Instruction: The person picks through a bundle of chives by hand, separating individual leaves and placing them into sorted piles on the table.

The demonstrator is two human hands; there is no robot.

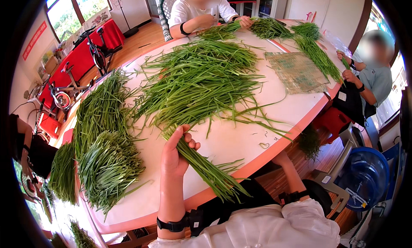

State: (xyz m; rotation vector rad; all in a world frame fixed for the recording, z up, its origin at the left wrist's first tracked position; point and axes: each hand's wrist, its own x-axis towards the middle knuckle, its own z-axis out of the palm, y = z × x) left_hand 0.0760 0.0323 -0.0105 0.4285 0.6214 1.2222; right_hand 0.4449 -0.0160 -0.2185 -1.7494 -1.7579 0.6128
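My left hand [175, 151] is closed around a bunch of garlic chives [208, 173], holding it slanted over the table's near edge with the loose ends toward my lap. My right hand [281, 158] is lowered beside the table's edge, its fingers hidden or too unclear to make out. A wide loose heap of garlic chives [201, 82] spreads over the middle of the white table [163, 179], just beyond my left hand. To the left lie a long pile of chives [101, 102] and a thick stack of chives [112, 160].
A woven sack piece [298, 72] lies at the table's right. Across the table a person [199, 16] handles chives; another person [373, 76] sits at the right with more. A blue tub [365, 175] stands at lower right. More chives [63, 173] overhang the left edge.
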